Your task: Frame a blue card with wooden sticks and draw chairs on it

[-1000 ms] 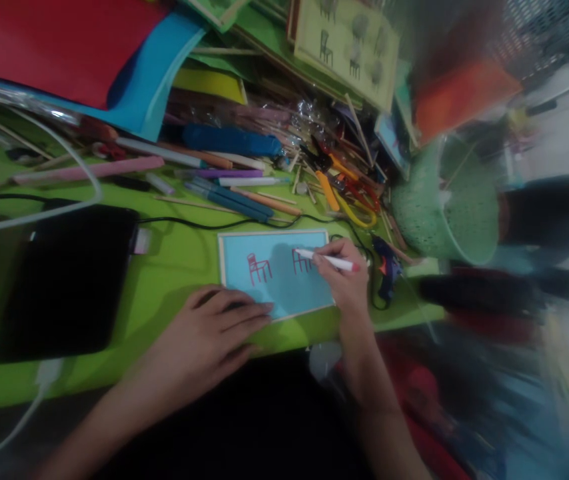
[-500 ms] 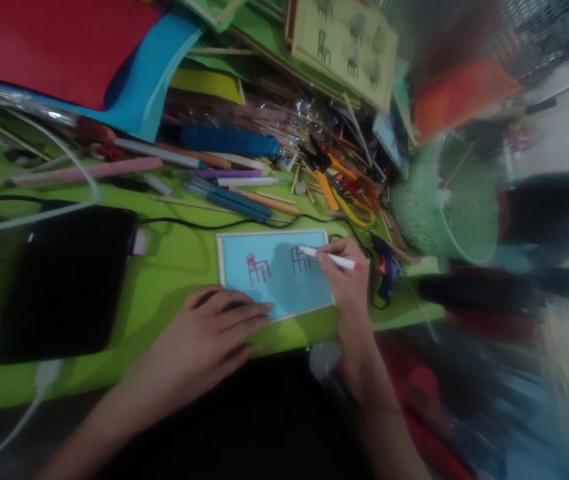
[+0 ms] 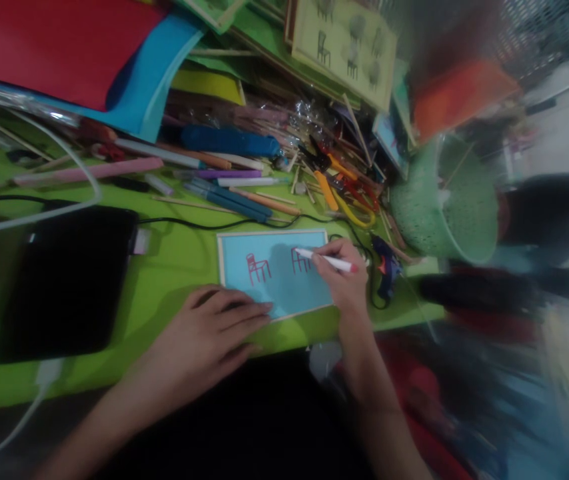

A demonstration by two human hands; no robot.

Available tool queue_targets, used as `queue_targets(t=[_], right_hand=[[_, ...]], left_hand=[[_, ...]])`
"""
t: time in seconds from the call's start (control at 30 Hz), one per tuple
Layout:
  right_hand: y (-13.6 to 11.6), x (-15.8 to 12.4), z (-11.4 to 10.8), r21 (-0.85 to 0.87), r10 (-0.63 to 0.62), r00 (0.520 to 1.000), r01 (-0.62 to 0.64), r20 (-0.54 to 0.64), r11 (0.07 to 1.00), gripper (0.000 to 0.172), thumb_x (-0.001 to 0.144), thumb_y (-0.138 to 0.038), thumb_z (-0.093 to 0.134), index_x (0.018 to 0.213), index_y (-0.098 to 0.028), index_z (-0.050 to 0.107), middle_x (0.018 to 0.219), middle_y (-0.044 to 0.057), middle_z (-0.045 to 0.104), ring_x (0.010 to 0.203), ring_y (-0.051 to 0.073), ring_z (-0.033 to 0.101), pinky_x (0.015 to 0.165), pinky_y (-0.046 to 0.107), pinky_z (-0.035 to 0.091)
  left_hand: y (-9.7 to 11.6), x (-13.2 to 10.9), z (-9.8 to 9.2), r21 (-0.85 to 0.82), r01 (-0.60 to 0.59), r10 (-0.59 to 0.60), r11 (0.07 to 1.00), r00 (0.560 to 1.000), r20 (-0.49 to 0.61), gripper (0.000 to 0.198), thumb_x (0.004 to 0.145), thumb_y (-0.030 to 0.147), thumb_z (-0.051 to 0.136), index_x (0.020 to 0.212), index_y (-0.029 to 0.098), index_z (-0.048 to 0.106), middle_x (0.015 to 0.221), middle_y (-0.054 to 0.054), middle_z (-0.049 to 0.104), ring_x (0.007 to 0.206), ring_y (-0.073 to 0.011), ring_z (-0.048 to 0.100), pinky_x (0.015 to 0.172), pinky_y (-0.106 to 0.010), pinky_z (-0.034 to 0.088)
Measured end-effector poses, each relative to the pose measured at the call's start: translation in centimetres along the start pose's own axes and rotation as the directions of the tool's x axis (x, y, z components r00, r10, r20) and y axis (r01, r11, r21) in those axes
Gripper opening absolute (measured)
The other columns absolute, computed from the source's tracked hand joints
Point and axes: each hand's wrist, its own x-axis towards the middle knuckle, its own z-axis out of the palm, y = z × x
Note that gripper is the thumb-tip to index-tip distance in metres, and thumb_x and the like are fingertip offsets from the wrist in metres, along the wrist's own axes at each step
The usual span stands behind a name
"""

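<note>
A light-blue board with a pale wooden frame (image 3: pixel 279 293) lies on the green table. On its left half is a chair drawn in red (image 3: pixel 258 268); a second red drawing (image 3: pixel 298 261), of legs and a seat, stands to the right, partly covered by my fingers. My right hand (image 3: pixel 347 275) pinches a white marker with a red end (image 3: pixel 332 259), its tip at the upper left of the second drawing. My left hand (image 3: pixel 219 327) lies flat with fingers stretched out over the board's lower left edge.
A black tablet-like device (image 3: pixel 64 287) with a white cable lies at left. Behind the board are pens, sticks, yellow-handled pliers (image 3: pixel 332 190) and a black cord. A glue gun (image 3: pixel 387 267) and a green basket (image 3: pixel 444 207) stand right. A yellow board (image 3: pixel 344 50) shows chair drawings.
My right hand and the marker have shifted slightly left, the tip moving from the second drawing's top middle to its upper left corner. My left hand stays in place.
</note>
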Motion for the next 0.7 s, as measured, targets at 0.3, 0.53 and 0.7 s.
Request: queue_targets(t=[0.3,0.53,0.7], right_hand=[[0.01,-0.04,0.0,0.021,-0.008,1.0,0.008,-0.005,1.0,0.011,0.081,-0.033,0.076,0.081,-0.024,0.069,0.071,-0.003,0.067,0.062,0.014,0.058,0.057,0.026,0.045],[0.81,-0.03,-0.47,0.113,0.014,0.997,-0.007,-0.069,0.994,0.013,0.079,-0.033,0.075,0.078,-0.024,0.066,0.068,-0.004,0.064,0.061,0.015,0.056,0.057,0.028,0.044],[0.72,-0.02,-0.39,0.077,0.022,0.998,-0.018,-0.057,0.997,0.01,0.079,-0.03,0.073,0.076,-0.025,0.065,0.067,-0.004,0.064,0.061,0.015,0.056,0.057,0.028,0.044]], left_hand=[[-0.03,-0.2,0.03,-0.01,0.008,-0.008,1.0,1.0,0.015,0.034,0.104,0.035,0.062,0.137,0.032,0.069,0.137,0.003,0.077,0.12,-0.0256,0.065,0.103,-0.044,0.041],[-0.03,-0.28,0.14,-0.022,0.041,-0.041,0.999,0.999,0.015,0.034,0.106,0.042,0.059,0.138,0.035,0.069,0.134,0.003,0.078,0.12,-0.0244,0.066,0.104,-0.042,0.042],[-0.01,-0.04,0.01,0.004,0.007,-0.007,1.0,1.0,-0.004,0.033,0.105,0.039,0.059,0.136,0.032,0.068,0.134,0.003,0.078,0.118,-0.0246,0.067,0.103,-0.043,0.041]])
